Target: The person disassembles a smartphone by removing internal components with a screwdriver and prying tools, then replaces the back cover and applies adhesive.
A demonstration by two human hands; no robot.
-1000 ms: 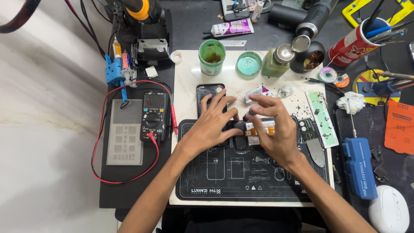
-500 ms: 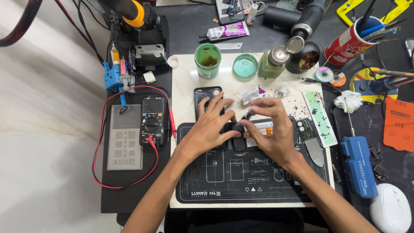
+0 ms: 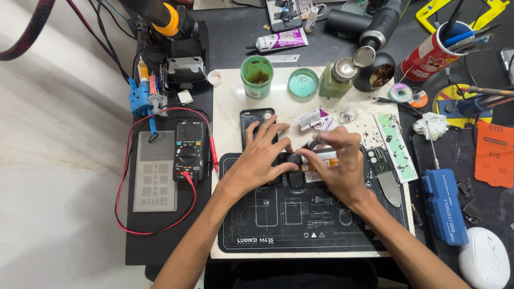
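You have one view only, from the camera on your head, looking almost straight down on the black work mat [image 3: 300, 225]. It sits fairly close, forearms entering from the near edge, bench clutter filling the far side.

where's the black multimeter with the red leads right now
In the head view, the black multimeter with red leads lies on the dark bench strip left of the white marble slab, beside the grey stencil plate and just outside the left hand.
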